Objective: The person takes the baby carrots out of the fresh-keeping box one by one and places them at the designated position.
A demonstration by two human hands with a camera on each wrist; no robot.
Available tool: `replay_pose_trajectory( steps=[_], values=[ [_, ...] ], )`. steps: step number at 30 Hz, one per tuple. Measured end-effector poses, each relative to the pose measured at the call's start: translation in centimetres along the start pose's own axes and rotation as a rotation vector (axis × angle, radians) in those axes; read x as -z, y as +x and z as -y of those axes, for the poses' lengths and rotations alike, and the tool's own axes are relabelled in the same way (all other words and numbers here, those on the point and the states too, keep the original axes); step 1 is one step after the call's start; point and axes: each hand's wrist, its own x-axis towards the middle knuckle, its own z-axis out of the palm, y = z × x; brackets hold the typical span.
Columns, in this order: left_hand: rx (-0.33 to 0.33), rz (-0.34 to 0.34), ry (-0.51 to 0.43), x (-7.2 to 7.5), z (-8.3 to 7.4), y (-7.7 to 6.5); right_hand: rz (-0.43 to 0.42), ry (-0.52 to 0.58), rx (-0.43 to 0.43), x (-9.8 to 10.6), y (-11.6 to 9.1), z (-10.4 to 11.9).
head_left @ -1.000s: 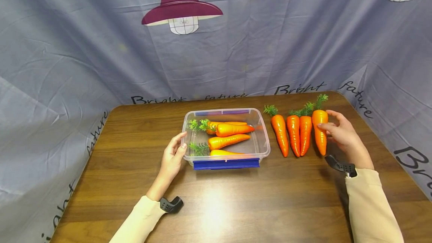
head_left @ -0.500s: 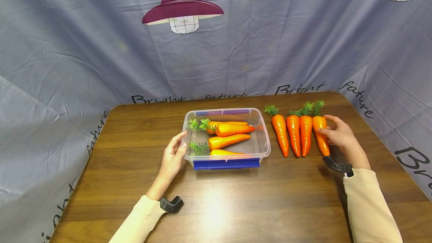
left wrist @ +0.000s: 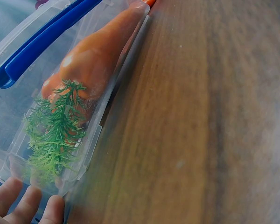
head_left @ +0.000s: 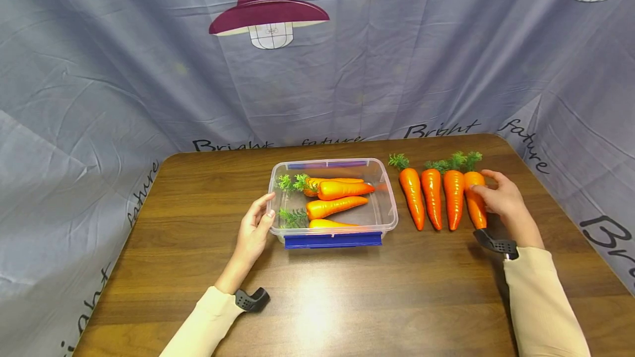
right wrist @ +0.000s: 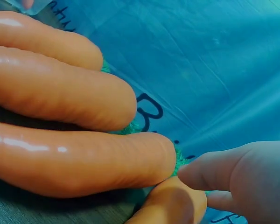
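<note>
A clear plastic container with a blue latch holds several orange carrots with green tops, lying crosswise. My left hand grips its left end, with thumb and fingertips at the rim; the left wrist view shows fingertips against the end wall. To the right, carrots stand in a row with tips toward me. My right hand pinches the thick end of the rightmost carrot. In the right wrist view, the thumb lies over this carrot, which touches its neighbour.
Two more loose carrots lie between the container and the carrot pair on the right. Everything rests on a brown wooden table. Grey printed curtains hang close behind the table and along its sides.
The rightmost carrot, held higher and farther forward a second ago, has come down beside the others. It and its neighbour have since shifted slightly right. My left hand and the container stay put.
</note>
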Motion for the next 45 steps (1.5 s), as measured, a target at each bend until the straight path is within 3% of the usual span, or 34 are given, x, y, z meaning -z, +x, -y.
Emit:
replay_pose_trajectory(
  steps=[9,22,32,45],
  values=[
    [-0.013,-0.008,-0.001,-0.1,0.0,0.0,-0.046,-0.013,-0.043,0.3,-0.1,-0.1],
    [-0.008,-0.007,-0.003,0.0,-0.1,0.1,-0.044,-0.042,0.035,-0.8,0.5,0.2],
    [-0.003,0.0,-0.017,-0.1,-0.1,0.2,-0.047,0.059,0.0,-0.8,0.5,-0.1],
    [0.002,-0.002,0.003,0.0,0.0,0.1,-0.101,-0.005,-0.024,-0.6,0.6,-0.2]
  ],
)
